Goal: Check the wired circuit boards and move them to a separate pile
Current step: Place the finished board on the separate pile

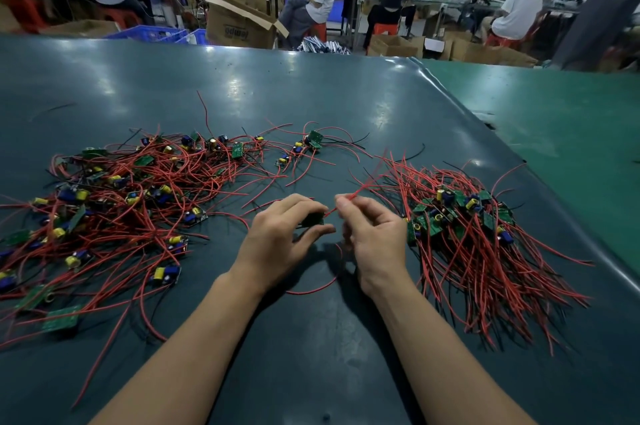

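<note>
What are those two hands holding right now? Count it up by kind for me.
Circuit board, held in the left hand: 1
Red wire, pinched by the right hand: 1
Total: 2

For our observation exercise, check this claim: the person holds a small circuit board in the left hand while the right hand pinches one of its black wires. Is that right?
Not quite. The head view shows the left hand holding the circuit board, but the wire pinched by the right hand's fingers is red, not black.
</note>
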The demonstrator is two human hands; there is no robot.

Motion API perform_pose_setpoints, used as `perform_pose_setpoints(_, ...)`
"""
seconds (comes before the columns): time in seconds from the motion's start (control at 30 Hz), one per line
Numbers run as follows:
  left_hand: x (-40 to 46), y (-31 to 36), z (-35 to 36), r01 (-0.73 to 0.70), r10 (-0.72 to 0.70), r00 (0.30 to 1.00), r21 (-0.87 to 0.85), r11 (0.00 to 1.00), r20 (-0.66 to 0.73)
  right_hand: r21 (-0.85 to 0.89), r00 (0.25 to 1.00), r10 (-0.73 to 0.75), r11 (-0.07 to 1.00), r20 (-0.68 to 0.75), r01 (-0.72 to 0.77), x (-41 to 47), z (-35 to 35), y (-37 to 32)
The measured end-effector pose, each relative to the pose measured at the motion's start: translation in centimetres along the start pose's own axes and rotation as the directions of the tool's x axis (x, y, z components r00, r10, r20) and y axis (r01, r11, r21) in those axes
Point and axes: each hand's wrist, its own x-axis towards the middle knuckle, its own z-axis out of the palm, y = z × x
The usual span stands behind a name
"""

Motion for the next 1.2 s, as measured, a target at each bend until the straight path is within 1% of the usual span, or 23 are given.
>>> perform_pose_setpoints(0.07,-0.1,-0.1,-0.1,0.035,-0.035,0.999,0.018,0.999,-0.015,0.060,0.987,-0.037,0.997,-0.159,0.047,0.8,-0.7,-0.6)
perform_pose_setpoints(0.13,-0.1,0.0,-0.2,0.058,-0.058,0.998,0.016,0.998,-0.017,0.112,0.969,-0.081,0.988,-0.232,0.110,1.2,-1.5,-1.0)
perform_pose_setpoints(0.33,-0.2,0.0,-0.4,0.053,-0.052,0.998,0.035,0.998,-0.033,0.079,0.942,-0.204,0.969,-0.268,0.232,1.0,-1.5,-1.2)
perform_pose_setpoints(0.37,-0.1,0.0,-0.4,0.047,-0.045,0.997,0.034,0.998,-0.061,0.081,0.933,-0.221,0.964,-0.283,0.253,1.0,-1.6,-1.3)
perform_pose_setpoints(0.43,0.2,0.0,-0.6,0.068,-0.059,0.981,0.044,0.997,-0.183,0.105,0.933,-0.222,0.960,-0.284,0.260,0.8,-1.7,-1.5)
perform_pose_setpoints(0.47,0.3,0.0,-0.8,0.082,-0.064,0.963,0.056,0.995,-0.263,0.115,0.954,-0.185,0.970,-0.235,0.216,0.6,-1.6,-1.5)
perform_pose_setpoints(0.5,0.4,-0.1,-0.9,0.080,-0.054,0.942,0.067,0.995,-0.330,0.102,0.984,-0.119,0.986,-0.135,0.133,0.2,-1.4,-1.3)
perform_pose_setpoints(0.53,0.5,-0.1,-1.0,0.053,-0.023,0.930,0.073,0.996,-0.366,0.039,0.999,-0.034,0.999,0.006,0.034,-0.2,-1.1,-1.1)
perform_pose_setpoints(0.57,0.5,0.0,-1.0,-0.005,0.031,0.934,0.074,0.997,-0.357,-0.047,0.986,0.039,0.998,0.163,-0.032,-0.6,-0.7,-0.7)
perform_pose_setpoints(0.6,0.5,0.3,-0.9,-0.082,0.100,0.945,0.071,0.994,-0.312,-0.133,0.951,0.070,0.991,0.302,-0.031,-1.0,-0.3,-0.5)
perform_pose_setpoints(0.63,0.5,0.6,-0.7,-0.153,0.164,0.953,0.060,0.986,-0.256,-0.191,0.920,0.040,0.981,0.391,0.038,-1.3,0.0,-0.3)
perform_pose_setpoints(0.7,0.5,0.8,-0.5,-0.210,0.210,0.965,0.017,0.978,-0.159,-0.231,0.906,-0.088,0.953,0.414,0.198,-1.3,-0.1,-0.3)
perform_pose_setpoints(0.77,0.6,0.4,-0.6,-0.174,0.176,0.979,0.035,0.984,-0.100,-0.291,0.911,-0.142,0.919,0.386,0.267,-1.2,-0.5,-0.5)
perform_pose_setpoints(0.83,0.6,-0.2,-0.8,-0.151,0.159,0.984,0.100,0.983,-0.076,-0.382,0.909,-0.200,0.858,0.366,0.343,-0.9,-0.8,-0.5)
perform_pose_setpoints(0.87,0.5,-0.5,-0.8,-0.151,0.162,0.983,0.136,0.979,-0.080,-0.420,0.909,-0.239,0.827,0.341,0.375,-0.9,-0.9,-0.6)
perform_pose_setpoints(0.9,0.5,-0.8,-1.0,-0.143,0.161,0.982,0.172,0.975,-0.098,-0.429,0.925,-0.262,0.827,0.276,0.362,-0.8,-1.0,-0.7)
perform_pose_setpoints(0.97,0.5,-1.6,-1.7,-0.085,0.126,0.976,0.228,0.970,-0.176,-0.312,0.958,-0.273,0.906,0.084,0.285,-0.3,-1.4,-1.4)
perform_pose_setpoints(1.0,0.4,-2.1,-2.2,-0.033,0.093,0.968,0.252,0.967,-0.232,-0.242,0.957,-0.288,0.930,-0.018,0.276,0.0,-1.7,-1.8)
perform_pose_setpoints(1.03,0.3,-2.5,-2.7,0.034,0.053,0.953,0.279,0.960,-0.297,-0.193,0.942,-0.314,0.938,-0.117,0.288,0.3,-2.0,-2.2)
perform_pose_setpoints(1.1,0.0,-3.3,-3.4,0.197,-0.047,0.901,0.309,0.930,-0.431,-0.117,0.886,-0.350,0.937,-0.305,0.330,0.7,-2.3,-2.8)
perform_pose_setpoints(1.13,0.0,-3.5,-3.6,0.270,-0.098,0.870,0.301,0.915,-0.483,-0.047,0.858,-0.329,0.940,-0.395,0.339,0.8,-2.3,-3.1)
perform_pose_setpoints(1.17,0.0,-3.6,-3.6,0.320,-0.136,0.849,0.291,0.902,-0.511,0.053,0.842,-0.273,0.941,-0.466,0.334,1.0,-2.5,-3.3)
perform_pose_setpoints(1.2,-0.1,-3.6,-3.5,0.341,-0.155,0.845,0.293,0.893,-0.512,0.173,0.839,-0.190,0.932,-0.510,0.317,1.1,-2.6,-3.5)
